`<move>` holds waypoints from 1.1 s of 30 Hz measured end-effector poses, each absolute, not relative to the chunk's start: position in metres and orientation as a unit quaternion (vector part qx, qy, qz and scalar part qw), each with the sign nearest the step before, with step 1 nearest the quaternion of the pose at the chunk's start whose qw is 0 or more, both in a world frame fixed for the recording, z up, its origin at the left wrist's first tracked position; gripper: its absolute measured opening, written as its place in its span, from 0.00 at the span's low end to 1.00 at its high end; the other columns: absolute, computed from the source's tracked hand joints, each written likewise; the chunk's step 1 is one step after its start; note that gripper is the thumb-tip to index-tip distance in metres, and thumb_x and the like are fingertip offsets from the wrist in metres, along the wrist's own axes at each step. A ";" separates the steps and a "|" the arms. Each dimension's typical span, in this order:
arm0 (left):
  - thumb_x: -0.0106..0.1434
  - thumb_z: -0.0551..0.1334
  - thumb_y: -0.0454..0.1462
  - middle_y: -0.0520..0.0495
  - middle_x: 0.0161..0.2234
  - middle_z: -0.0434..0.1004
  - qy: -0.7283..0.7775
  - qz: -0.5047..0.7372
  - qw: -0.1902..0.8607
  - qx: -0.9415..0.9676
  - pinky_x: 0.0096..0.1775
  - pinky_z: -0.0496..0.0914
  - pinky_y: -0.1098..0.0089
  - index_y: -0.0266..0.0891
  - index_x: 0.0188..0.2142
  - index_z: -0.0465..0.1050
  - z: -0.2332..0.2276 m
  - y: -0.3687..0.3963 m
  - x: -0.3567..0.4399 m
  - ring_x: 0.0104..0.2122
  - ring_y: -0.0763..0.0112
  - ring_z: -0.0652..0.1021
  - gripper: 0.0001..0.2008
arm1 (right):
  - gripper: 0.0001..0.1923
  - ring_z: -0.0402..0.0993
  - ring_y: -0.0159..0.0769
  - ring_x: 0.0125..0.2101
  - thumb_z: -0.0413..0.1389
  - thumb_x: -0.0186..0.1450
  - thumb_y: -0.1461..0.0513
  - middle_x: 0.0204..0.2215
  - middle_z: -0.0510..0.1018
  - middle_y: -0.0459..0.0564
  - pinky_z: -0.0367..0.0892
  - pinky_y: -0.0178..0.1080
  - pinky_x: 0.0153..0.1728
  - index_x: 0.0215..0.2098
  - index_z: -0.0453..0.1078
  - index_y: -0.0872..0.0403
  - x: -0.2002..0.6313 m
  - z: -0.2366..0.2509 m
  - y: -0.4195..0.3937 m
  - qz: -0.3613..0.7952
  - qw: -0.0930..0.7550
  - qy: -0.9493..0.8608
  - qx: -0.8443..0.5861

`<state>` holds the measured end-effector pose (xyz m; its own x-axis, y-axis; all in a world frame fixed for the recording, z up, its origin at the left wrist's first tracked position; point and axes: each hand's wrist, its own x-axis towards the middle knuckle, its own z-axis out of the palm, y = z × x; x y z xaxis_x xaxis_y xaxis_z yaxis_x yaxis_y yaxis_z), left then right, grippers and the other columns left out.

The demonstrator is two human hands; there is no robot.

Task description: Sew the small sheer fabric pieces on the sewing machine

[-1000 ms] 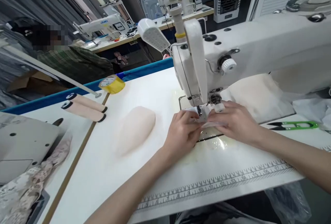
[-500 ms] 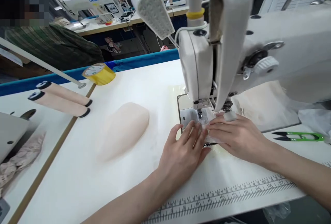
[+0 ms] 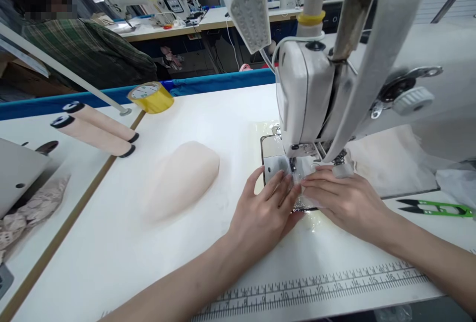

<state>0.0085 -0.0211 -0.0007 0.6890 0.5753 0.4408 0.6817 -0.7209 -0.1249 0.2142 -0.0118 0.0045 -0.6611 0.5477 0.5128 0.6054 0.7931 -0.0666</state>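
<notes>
At the sewing machine (image 3: 305, 89), my left hand (image 3: 266, 203) lies palm down, its fingers stretched out over the edge of the metal needle plate (image 3: 275, 163) and the near edge of a thin sheer fabric (image 3: 309, 204). My right hand (image 3: 345, 195) is closed on that fabric just right of the presser foot (image 3: 293, 164), its fingers close together and its thumb hidden underneath. Both sets of fingertips are close to the foot. A pale beige moulded cup (image 3: 188, 178) rests on the white table to the left, apart from my hands.
Green thread snips (image 3: 439, 208) lie at the right, near a pale fabric piece (image 3: 394, 161). A yellow tape roll (image 3: 150, 98) and two thread spools (image 3: 92, 136) stand or lie at the left. A printed ruler (image 3: 308, 290) runs along the front edge. Another person (image 3: 89, 54) sits beyond.
The view has shifted slightly, so the machine appears farther right. Both hands keep nearly the same place by the presser foot; the cup has not moved on the table.
</notes>
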 end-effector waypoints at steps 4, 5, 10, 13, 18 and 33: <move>0.68 0.55 0.45 0.45 0.49 0.77 -0.348 -0.193 0.141 -0.907 0.60 0.55 0.51 0.39 0.51 0.71 -0.003 -0.015 0.007 0.53 0.60 0.72 0.18 | 0.12 0.78 0.38 0.36 0.49 0.64 0.72 0.37 0.81 0.52 0.73 0.44 0.43 0.38 0.74 0.59 0.214 0.000 -0.008 -0.064 0.266 -0.906 -0.324; 0.68 0.54 0.46 0.45 0.49 0.77 -0.349 -0.192 0.142 -0.906 0.60 0.54 0.51 0.39 0.52 0.71 -0.004 -0.013 0.007 0.54 0.61 0.72 0.19 | 0.12 0.78 0.38 0.36 0.49 0.64 0.72 0.36 0.81 0.52 0.73 0.44 0.44 0.38 0.74 0.60 0.214 -0.001 -0.007 -0.066 0.265 -0.905 -0.326; 0.68 0.53 0.46 0.44 0.50 0.76 -0.355 -0.183 0.145 -0.905 0.61 0.52 0.49 0.39 0.53 0.70 -0.005 -0.006 0.006 0.55 0.60 0.71 0.20 | 0.13 0.77 0.40 0.39 0.50 0.63 0.73 0.35 0.82 0.52 0.72 0.43 0.44 0.39 0.75 0.59 0.212 -0.002 -0.001 -0.095 0.265 -0.897 -0.340; 0.68 0.53 0.47 0.44 0.52 0.74 -0.361 -0.179 0.142 -0.904 0.61 0.53 0.48 0.38 0.53 0.69 -0.004 -0.008 0.005 0.55 0.59 0.71 0.21 | 0.12 0.78 0.40 0.39 0.51 0.63 0.71 0.36 0.82 0.52 0.72 0.43 0.44 0.39 0.75 0.58 0.212 -0.001 -0.001 -0.097 0.262 -0.894 -0.350; 0.67 0.55 0.44 0.46 0.51 0.75 -0.355 -0.191 0.137 -0.905 0.60 0.56 0.50 0.38 0.53 0.70 -0.001 -0.016 0.005 0.54 0.59 0.72 0.19 | 0.15 0.78 0.38 0.38 0.49 0.65 0.69 0.37 0.82 0.54 0.71 0.44 0.47 0.47 0.73 0.61 0.214 -0.001 -0.005 -0.104 0.228 -0.900 -0.356; 0.67 0.55 0.41 0.46 0.49 0.77 -0.355 -0.200 0.128 -0.904 0.60 0.56 0.50 0.36 0.51 0.71 -0.003 -0.014 0.006 0.53 0.61 0.73 0.17 | 0.13 0.77 0.37 0.40 0.52 0.66 0.64 0.43 0.80 0.47 0.66 0.46 0.51 0.46 0.74 0.55 0.218 -0.004 -0.003 -0.127 0.219 -0.901 -0.352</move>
<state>0.0056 -0.0140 -0.0027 0.6673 0.5916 0.4525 0.6938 -0.7147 -0.0888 0.2176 -0.0033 -0.0040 -0.6563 0.5786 0.4842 0.6897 0.7202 0.0743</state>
